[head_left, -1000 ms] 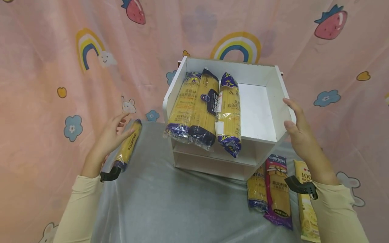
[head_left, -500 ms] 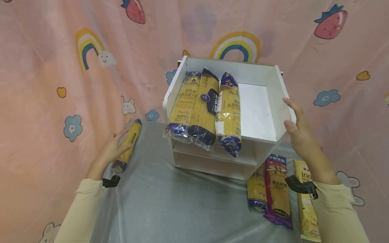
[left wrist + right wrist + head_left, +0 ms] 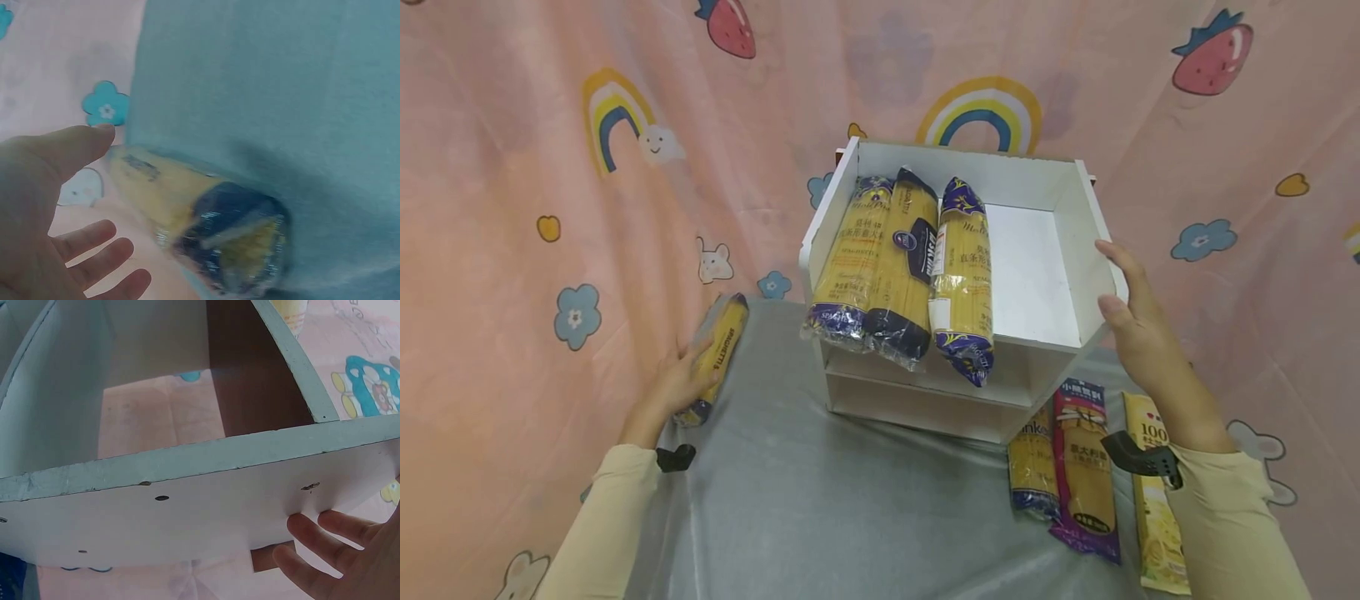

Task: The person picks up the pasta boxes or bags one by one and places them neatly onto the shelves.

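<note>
Left hand (image 3: 673,383): loose, grasping nothing | spaghetti pack (image 3: 725,337): likely stiff, slick, brittle; hold mid-length | right hand (image 3: 1138,329): touching shelf (image 3: 1033,271), unclenched

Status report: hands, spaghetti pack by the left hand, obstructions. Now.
Left hand at the spaghetti pack, contact unclear. Right hand against the side of the white shelf. Pack lying on grey cloth. No obstruction seen.
</note>
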A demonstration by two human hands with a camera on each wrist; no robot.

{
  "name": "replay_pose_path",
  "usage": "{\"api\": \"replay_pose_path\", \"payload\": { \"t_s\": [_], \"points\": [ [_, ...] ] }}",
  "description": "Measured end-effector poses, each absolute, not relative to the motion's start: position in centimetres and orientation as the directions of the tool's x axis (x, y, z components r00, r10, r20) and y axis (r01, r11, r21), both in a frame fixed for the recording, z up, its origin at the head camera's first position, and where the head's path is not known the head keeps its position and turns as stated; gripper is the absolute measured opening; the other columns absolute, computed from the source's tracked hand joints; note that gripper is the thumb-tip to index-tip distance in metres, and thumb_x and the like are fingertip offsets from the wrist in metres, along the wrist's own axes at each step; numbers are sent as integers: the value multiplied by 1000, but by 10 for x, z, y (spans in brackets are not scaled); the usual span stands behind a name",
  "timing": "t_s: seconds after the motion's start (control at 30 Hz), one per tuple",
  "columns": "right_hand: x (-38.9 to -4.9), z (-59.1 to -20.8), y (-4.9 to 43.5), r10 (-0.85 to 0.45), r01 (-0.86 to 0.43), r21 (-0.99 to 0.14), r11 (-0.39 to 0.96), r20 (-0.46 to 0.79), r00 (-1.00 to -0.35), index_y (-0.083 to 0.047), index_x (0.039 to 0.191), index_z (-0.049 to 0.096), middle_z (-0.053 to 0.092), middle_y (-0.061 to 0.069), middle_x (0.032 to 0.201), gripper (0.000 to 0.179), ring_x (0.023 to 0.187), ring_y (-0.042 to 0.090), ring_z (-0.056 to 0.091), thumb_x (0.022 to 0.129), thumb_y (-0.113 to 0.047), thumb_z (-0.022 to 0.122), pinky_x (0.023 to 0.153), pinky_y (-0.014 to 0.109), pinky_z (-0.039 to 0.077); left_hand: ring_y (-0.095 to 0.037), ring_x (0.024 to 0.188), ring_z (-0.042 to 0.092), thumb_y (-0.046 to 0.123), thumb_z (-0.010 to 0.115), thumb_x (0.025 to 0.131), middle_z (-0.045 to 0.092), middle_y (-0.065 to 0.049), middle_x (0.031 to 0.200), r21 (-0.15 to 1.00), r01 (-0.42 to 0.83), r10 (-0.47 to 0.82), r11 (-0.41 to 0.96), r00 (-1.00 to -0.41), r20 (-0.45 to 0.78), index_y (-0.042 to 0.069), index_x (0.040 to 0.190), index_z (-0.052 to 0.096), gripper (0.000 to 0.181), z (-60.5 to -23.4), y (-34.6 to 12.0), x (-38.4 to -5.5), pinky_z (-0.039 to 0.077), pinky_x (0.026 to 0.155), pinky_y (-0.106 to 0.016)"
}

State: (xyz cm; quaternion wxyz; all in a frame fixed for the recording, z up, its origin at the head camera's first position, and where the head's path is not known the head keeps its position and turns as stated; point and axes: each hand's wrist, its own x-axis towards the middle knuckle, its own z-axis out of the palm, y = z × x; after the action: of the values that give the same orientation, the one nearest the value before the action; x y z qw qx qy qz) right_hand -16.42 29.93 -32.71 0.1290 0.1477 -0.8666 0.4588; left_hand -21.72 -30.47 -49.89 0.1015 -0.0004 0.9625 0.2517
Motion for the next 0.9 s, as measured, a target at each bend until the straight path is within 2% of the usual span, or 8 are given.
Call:
{"api": "replay_pose_path", "payload": {
  "t_s": [0.13, 0.3, 0.37, 0.53, 0.7, 0.9],
  "points": [
    [-165, -327, 299, -140, -379, -754, 536, 364, -921, -26, 157, 18, 9, 6, 166, 58, 147, 50, 13, 103, -32, 39, 105, 84, 11, -63, 133, 31, 33, 59, 97, 11, -39, 157, 461, -21, 70, 887, -981, -180, 12, 157, 24, 73, -507, -308, -215, 36, 100, -76],
    [-166, -328, 299, -144, -389, -755, 527, 372, -917, -25, 157, 18, 9, 5, 166, 59, 147, 48, 12, 103, -33, 39, 107, 83, 8, -54, 118, 44, 30, 61, 96, 30, -41, 143, 470, -40, 62, 882, -978, -200, 10, 157, 25, 73, -518, -311, -212, 44, 92, -67],
    [-166, -328, 299, -145, -390, -753, 530, 373, -917, -25, 157, 18, 9, 4, 166, 58, 147, 49, 13, 103, -31, 39, 106, 83, 10, -50, 115, 43, 32, 61, 96, 33, -40, 137, 477, -80, 40, 875, -971, -236, 12, 157, 23, 75, -521, -312, -212, 46, 89, -65],
    [-165, -329, 299, -146, -391, -761, 518, 372, -917, -25, 157, 17, 8, 4, 166, 59, 146, 50, 13, 103, -32, 39, 105, 84, 10, -51, 115, 41, 33, 63, 94, 31, -40, 137, 472, -113, 26, 874, -960, -279, 11, 157, 22, 79, -530, -314, -210, 45, 89, -62],
    [-164, -329, 298, -141, -390, -775, 497, 371, -918, -25, 157, 18, 8, 3, 166, 60, 148, 47, 11, 103, -36, 40, 108, 82, 7, -51, 108, 44, 30, 68, 91, 35, -42, 132, 442, -64, 59, 894, -964, -259, 8, 155, 26, 80, -535, -318, -209, 46, 84, -59],
    [-164, -329, 297, -138, -388, -785, 484, 369, -919, -26, 157, 18, 7, 2, 166, 60, 149, 45, 11, 103, -36, 40, 108, 82, 8, -43, 88, 57, 30, 75, 85, 48, -48, 118, 397, 30, 125, 917, -968, -216, 6, 154, 27, 87, -541, -324, -214, 52, 72, -52]
  ]
}}
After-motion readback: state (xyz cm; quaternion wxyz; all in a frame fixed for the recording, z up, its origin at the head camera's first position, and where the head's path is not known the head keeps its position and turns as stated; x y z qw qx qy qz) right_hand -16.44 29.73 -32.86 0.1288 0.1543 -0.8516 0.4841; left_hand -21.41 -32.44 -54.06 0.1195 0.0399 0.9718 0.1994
